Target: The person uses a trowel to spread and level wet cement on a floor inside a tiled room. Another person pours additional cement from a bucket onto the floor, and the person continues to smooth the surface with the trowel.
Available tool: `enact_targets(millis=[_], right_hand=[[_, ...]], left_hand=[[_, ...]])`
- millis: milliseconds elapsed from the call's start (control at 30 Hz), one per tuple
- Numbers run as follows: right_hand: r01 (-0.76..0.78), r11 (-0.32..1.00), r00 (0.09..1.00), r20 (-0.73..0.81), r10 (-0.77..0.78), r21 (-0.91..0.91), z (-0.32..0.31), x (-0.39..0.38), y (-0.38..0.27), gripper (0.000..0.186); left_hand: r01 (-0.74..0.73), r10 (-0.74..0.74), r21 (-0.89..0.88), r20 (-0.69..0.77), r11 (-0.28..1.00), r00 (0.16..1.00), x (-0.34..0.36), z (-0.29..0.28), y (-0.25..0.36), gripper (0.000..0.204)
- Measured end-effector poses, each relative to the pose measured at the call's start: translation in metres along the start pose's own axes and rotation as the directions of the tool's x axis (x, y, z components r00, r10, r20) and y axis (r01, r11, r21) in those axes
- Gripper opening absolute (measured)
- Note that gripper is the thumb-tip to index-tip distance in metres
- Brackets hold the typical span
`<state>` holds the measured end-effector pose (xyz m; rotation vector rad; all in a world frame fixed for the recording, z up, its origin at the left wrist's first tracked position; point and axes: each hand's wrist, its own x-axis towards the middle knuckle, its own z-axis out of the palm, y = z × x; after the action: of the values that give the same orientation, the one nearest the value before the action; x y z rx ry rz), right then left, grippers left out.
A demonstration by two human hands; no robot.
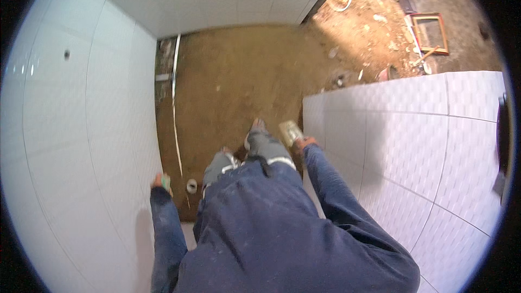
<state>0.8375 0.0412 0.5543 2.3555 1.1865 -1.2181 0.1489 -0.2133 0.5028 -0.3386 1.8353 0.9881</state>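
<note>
I take the white pipe end sticking up from the brown floor as my mark. Just to its left, the person's left hand is at the tiled wall, its grip closed on a small greenish piece; the sleeve covers much of that hand, and I can't make out what the piece is or whether the knuckles touch the tiles. To the right of the pipe and farther forward, past the legs, the right hand has its grip shut round a pale, flat tool, whose handle is lost under the fingers. That tool is close to the low tiled partition, though I can't tell whether they touch. The dark blue top hides the floor right of the pipe, and only parts of the feet show below the grey trousers. Forward of the pipe runs a thin pale strip. Far ahead and right of it, a wooden frame lies by blurred, sunlit rubble, partly hidden by the partition.
</note>
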Motion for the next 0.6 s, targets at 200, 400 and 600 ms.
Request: enact_targets(millis=[200,400,600], right_hand=[[-0.08,0.989,0.997,-0.008,0.081,0.124,-0.054,0.062,-0.02,0.074],[-0.001,0.956,0.942,-0.32,0.099,0.294,-0.075,0.068,-0.076,0.077],[-0.395,0.827,0.852,-0.175,0.493,0.401,-0.03,0.019,-0.096,0.071]], left_hand=[[0.213,-0.22,0.508,-0.047,0.834,0.974,-0.013,0.103,-0.016,0.046],[-0.065,-0.058,0.792,0.126,0.607,0.99,0.043,0.142,0.062,0.045],[-0.09,-0.102,0.819,0.178,0.567,0.979,0.108,0.184,0.184,0.045]])
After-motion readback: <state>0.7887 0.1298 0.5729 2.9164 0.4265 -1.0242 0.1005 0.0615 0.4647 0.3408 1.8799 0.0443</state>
